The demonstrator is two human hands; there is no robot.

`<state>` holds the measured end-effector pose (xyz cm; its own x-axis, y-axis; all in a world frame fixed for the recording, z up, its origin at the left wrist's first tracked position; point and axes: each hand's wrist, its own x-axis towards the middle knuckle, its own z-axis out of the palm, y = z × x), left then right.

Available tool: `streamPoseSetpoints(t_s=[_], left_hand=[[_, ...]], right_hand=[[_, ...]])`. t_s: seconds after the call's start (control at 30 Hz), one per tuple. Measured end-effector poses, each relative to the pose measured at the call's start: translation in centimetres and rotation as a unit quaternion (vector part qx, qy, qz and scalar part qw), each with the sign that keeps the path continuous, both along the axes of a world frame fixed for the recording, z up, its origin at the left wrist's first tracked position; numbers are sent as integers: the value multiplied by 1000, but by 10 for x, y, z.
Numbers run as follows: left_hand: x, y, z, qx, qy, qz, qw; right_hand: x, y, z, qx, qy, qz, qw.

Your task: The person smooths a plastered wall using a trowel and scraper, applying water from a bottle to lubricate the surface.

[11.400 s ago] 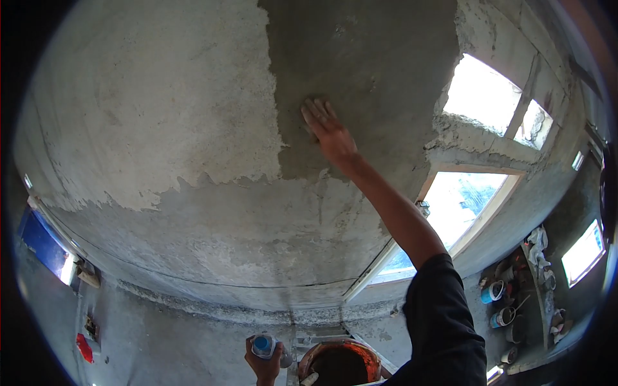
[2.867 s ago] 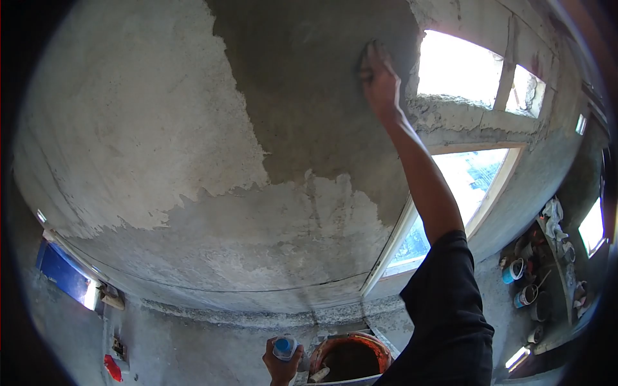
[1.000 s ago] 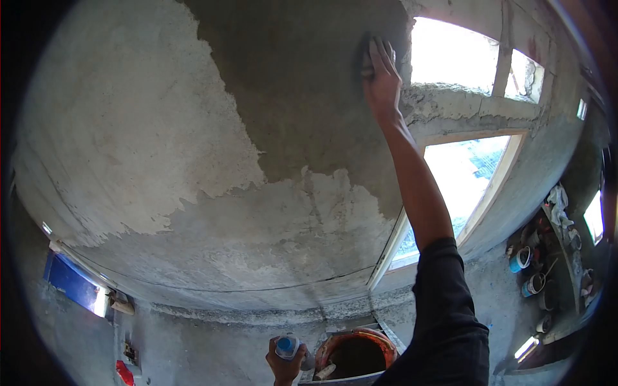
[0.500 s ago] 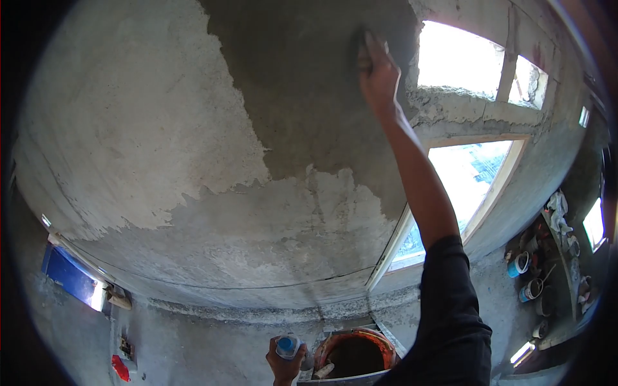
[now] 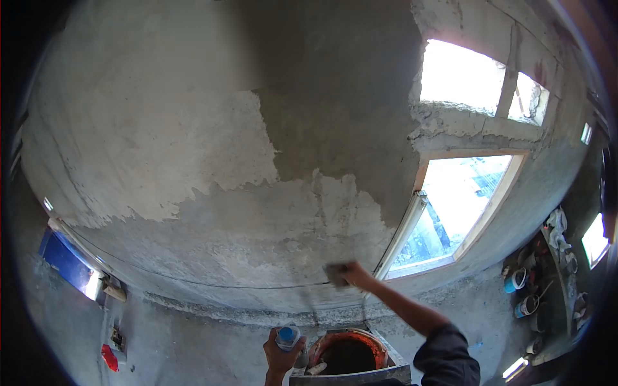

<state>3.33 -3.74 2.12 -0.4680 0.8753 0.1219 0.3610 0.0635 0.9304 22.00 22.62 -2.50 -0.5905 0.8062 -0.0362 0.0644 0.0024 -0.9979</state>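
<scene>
My left hand (image 5: 278, 357) is wrapped round a clear plastic bottle (image 5: 295, 336) with a blue cap, held upright at the lower middle. Up and to its right, my right hand (image 5: 353, 274) grips a flat grey pad (image 5: 335, 275), blurred by motion; its exact kind does not show. The pad overlaps the lower part of the plastered wall (image 5: 232, 225) in this view. Below my right hand is an orange-rimmed tub (image 5: 385, 352) with dark contents, and a pale, rounded piece (image 5: 317, 368) lies at its left edge. A darker damp patch (image 5: 341, 116) covers the wall's upper middle.
A framed window (image 5: 463, 212) opens to the right, with a rough-edged opening (image 5: 460, 74) above it. Buckets (image 5: 517, 280) stand at the far right beside a cluttered shelf (image 5: 565, 273). A blue panel (image 5: 64, 260) and a red item (image 5: 109, 358) are at the left.
My right hand has come down from the upper dark patch to low on the wall near the tub, still gripping the pad. My left hand keeps the bottle in nearly the same place.
</scene>
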Motion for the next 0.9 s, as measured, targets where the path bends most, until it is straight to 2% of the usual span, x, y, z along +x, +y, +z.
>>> streamPoseSetpoints(t_s=[0.03, 0.1, 0.13, 0.2, 0.23, 0.3, 0.33, 0.4, 0.43, 0.5, 0.53, 0.6, 0.63, 0.7, 0.9], left_hand=[[0, 0, 5, 2, 6, 0, 1000], [1, 4, 18, -19, 34, -61, 997], [2, 6, 26, -20, 39, -63, 997], [7, 15, 41, -90, 66, -136, 984], [8, 20, 37, -92, 68, -138, 984], [7, 32, 23, -70, 181, -201, 960], [16, 36, 40, -76, 183, -203, 959], [41, 53, 83, -256, 152, -352, 887], [49, 55, 83, -260, 153, -349, 887], [57, 67, 71, -348, 240, -432, 797], [59, 72, 61, -348, 241, -428, 799], [63, 76, 46, -345, 319, -445, 762], [65, 79, 45, -345, 320, -442, 764], [71, 88, 46, -392, 349, -450, 723], [80, 104, 39, -410, 365, -489, 678]], right_hand=[[9, -27, -17, -259, 95, -70, 959], [27, -77, -24, -421, 177, -145, 878], [36, -101, -15, -425, 179, -132, 877], [50, -140, 1, -428, 186, -120, 876], [51, -157, 7, -433, 222, -135, 863], [49, -182, -2, -445, 260, -151, 844], [47, -188, -14, -423, 274, -189, 843], [47, -198, -21, -401, 287, -226, 840], [47, -203, -20, -418, 313, -233, 821], [50, -207, -16, -432, 342, -234, 801], [53, -208, -13, -441, 351, -235, 792], [57, -211, -12, -450, 360, -233, 783], [60, -210, -14, -447, 353, -236, 787], [65, -206, -15, -443, 346, -237, 792], [75, -201, -16, -399, 345, -222, 820]])
